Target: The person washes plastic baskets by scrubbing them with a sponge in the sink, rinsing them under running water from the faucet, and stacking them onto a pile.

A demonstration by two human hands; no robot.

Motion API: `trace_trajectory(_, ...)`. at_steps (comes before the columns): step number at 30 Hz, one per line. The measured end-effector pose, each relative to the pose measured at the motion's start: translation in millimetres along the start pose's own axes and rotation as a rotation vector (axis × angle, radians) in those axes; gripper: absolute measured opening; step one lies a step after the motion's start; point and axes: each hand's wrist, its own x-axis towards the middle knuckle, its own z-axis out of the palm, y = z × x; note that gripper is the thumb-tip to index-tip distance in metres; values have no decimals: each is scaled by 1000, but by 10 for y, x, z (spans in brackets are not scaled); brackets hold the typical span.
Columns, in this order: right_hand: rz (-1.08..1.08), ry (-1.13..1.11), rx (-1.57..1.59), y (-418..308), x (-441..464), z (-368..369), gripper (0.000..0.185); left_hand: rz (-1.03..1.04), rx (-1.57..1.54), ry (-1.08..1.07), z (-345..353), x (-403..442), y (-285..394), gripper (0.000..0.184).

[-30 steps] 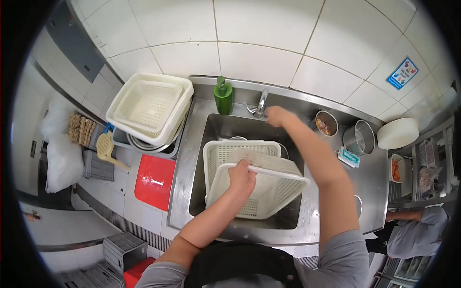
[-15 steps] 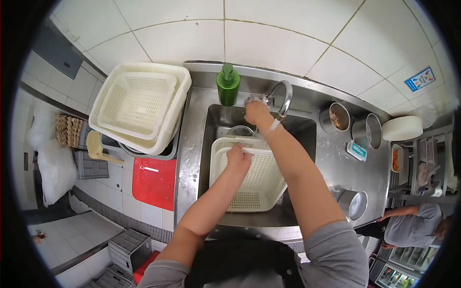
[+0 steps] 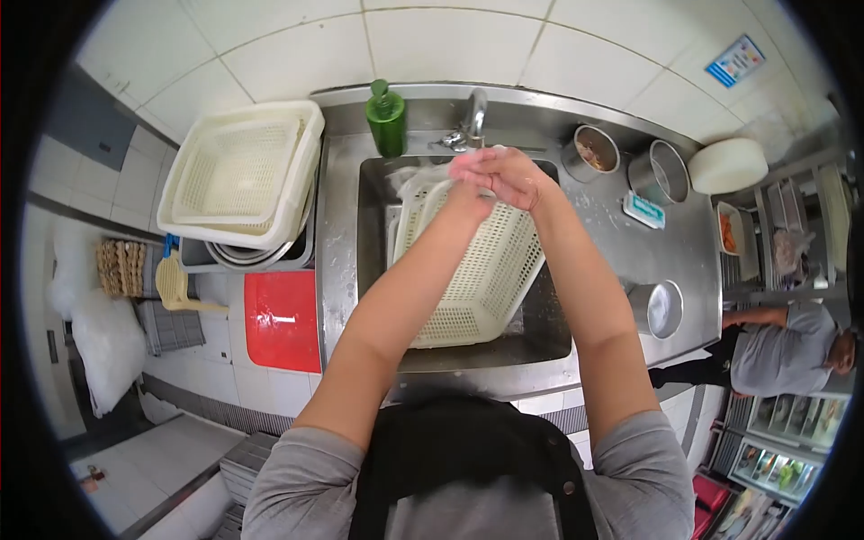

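Observation:
Just in front of the faucet (image 3: 475, 117), over the far part of the sink (image 3: 546, 346), my two hands meet. My right hand (image 3: 511, 175) has its fingers stretched towards the left and lies across my left hand (image 3: 472, 196). The left fingers are mostly hidden under it and blurred. Below them, white perforated baskets (image 3: 472, 274) stand tilted in the sink; whether my left hand touches their rim cannot be told. A whitish blur, water or plastic, shows left of the hands. Behind the sink's left side stands a green pump bottle (image 3: 387, 121).
White baskets (image 3: 236, 171) are stacked on metal bowls at the left. Metal pots (image 3: 659, 171), a teal-and-white brush (image 3: 644, 210) and a metal cup (image 3: 663, 309) stand on the right counter. A person (image 3: 778, 346) in grey is at the far right.
My right hand has left the faucet area and come over my left hand. My left hand has moved up from the front basket's rim. The camera view has shifted.

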Motion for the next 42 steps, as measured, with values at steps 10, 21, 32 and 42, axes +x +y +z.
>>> trace_trajectory(10,-187,33,192,53,-334,235,37,-105,-84,205,23,-937,1093,30)
trace_trajectory(21,-361,284,830,153,641,338,27,249,-350,480,-438,-1645,1435,24)
trace_trajectory(32,-213,141,-904,-242,-285,39,39,427,-363,440,-121,-1730,1540,26)
trace_trajectory(42,-168,535,-966,634,431,-302,43,515,-421,474,-430,-1634,1684,15)
